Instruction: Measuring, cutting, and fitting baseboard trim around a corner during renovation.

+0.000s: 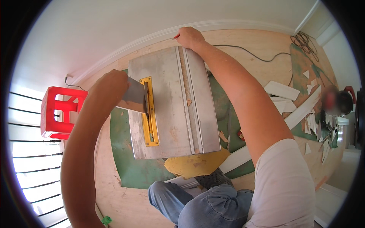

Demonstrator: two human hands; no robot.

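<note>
In front of me stands a table saw with a bare metal top (167,125). A yellow insert plate (153,129) surrounds its dark slot, left of a long groove. My left hand (114,83) is closed around a short grey-white board (135,94), whose end is against the slot; the fingers are partly hidden. At the far edge of the saw top, my right hand (191,37) is closed on a thin red pencil-like stick (176,37), its tip poking out to the left. The blade itself is hard to make out.
A red plastic stool (47,114) stands at the left beside a black-barred railing (32,171). White offcuts (281,91) lie on a green mat (129,167) and the floor at right. A cable (262,59) runs behind the saw; a blurred red-black machine (340,100) sits far right.
</note>
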